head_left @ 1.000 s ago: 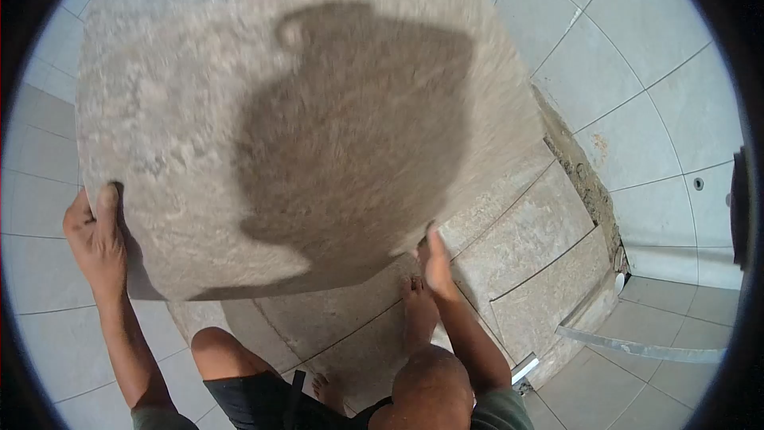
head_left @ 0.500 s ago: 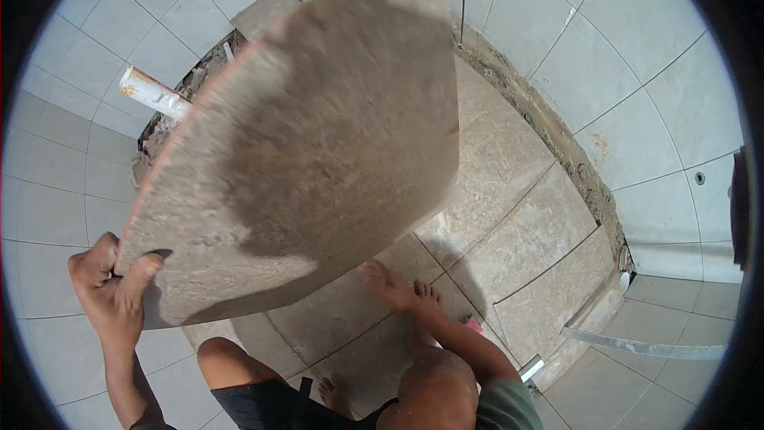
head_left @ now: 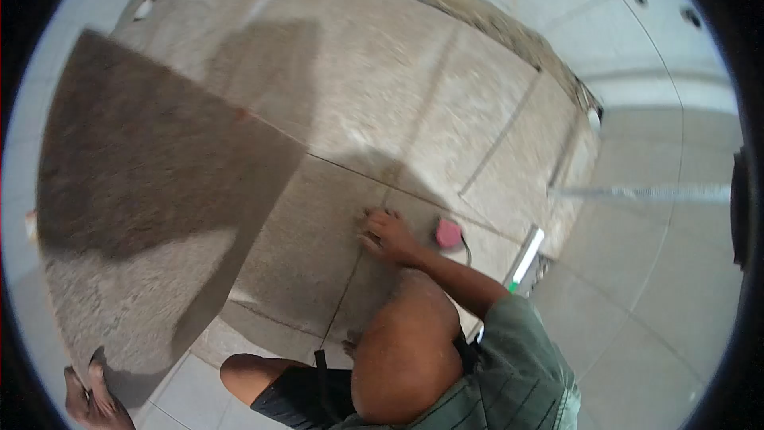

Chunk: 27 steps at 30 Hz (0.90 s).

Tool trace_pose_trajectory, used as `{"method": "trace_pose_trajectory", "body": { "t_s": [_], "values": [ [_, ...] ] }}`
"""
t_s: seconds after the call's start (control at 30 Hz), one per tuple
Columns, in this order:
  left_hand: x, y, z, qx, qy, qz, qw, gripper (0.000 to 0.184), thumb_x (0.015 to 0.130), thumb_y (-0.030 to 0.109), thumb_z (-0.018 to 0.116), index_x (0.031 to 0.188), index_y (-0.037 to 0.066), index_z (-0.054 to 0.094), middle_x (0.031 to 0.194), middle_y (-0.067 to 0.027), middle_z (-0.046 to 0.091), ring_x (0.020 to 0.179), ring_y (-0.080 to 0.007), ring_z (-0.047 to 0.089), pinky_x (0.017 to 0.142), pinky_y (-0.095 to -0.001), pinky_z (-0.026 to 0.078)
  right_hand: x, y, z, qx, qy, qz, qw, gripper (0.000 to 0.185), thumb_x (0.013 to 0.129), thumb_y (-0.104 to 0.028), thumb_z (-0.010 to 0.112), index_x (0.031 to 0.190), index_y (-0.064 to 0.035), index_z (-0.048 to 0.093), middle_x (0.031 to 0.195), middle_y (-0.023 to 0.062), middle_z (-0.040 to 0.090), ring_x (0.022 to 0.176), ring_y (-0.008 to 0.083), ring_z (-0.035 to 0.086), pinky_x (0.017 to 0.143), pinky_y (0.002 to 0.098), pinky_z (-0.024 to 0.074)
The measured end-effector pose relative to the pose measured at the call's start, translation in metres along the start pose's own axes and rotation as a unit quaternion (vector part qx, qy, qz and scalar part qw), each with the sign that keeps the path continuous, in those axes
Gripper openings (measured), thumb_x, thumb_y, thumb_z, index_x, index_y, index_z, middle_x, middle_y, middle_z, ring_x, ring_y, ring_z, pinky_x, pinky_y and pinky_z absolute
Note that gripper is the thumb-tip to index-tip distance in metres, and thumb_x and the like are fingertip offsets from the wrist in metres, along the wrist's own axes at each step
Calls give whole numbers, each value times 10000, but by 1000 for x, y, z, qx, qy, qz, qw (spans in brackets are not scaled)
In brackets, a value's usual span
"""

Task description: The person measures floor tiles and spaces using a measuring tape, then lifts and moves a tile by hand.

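Observation:
A large brown stone-look tile [head_left: 159, 151] stands tilted at the left, partly in shadow. My left hand [head_left: 97, 400] grips its near lower edge, thumb on the face toward me and fingers around the edge. My right hand [head_left: 386, 235] rests on the laid floor tiles [head_left: 294, 243] beside a joint, fingers spread and holding nothing. Just right of that hand lies a small pink-and-black object [head_left: 449, 232] with a dark strap, perhaps a tape measure. My bent knee [head_left: 410, 342] is close below the right hand.
A white bar with a green mark [head_left: 525, 259] lies near my right forearm. Farther right a metal straightedge [head_left: 645, 193] extends from the raised tiling. A rough mortar strip [head_left: 477, 20] runs along the white tiled wall [head_left: 589, 24]. A white pipe end [head_left: 145, 8] shows at far left.
My view has swung to the right, so the held tile now appears farther left. My right hand remains on the floor tiles, and the pink-and-black object now shows fully.

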<state>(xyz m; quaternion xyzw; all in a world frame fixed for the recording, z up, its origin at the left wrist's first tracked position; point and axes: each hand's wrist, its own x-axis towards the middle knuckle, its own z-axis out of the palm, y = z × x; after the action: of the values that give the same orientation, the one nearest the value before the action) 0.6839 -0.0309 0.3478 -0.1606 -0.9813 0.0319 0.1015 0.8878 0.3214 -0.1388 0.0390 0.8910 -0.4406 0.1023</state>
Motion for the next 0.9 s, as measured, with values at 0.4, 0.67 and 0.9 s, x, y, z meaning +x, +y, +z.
{"method": "trace_pose_trajectory", "body": {
  "t_s": [0.4,0.67,0.9],
  "values": [
    [40,9,-13,-71,-18,120,990,195,941,173,737,911,-19,732,641,-38,499,571,-112,377,512,-297,325,46,-18,-12,139,-95,164,972,308,877,-275,734,1100,-67,691,1060,151,711,1042,309,681,881,428,532],
    [73,66,-152,-74,-45,303,949,335,760,319,873,624,115,645,594,-45,604,500,-263,558,486,-409,421,-76,-254,-264,179,486,200,832,307,814,-254,817,1009,-62,680,995,151,691,835,326,654,693,404,512],
    [59,104,-315,-144,-86,446,879,431,799,345,852,640,119,521,576,-80,502,504,-299,543,469,-421,421,-217,-585,-446,-129,334,-25,933,423,828,-341,729,1198,-145,670,1424,137,556,1399,304,475,1188,614,273]
  ]
}}
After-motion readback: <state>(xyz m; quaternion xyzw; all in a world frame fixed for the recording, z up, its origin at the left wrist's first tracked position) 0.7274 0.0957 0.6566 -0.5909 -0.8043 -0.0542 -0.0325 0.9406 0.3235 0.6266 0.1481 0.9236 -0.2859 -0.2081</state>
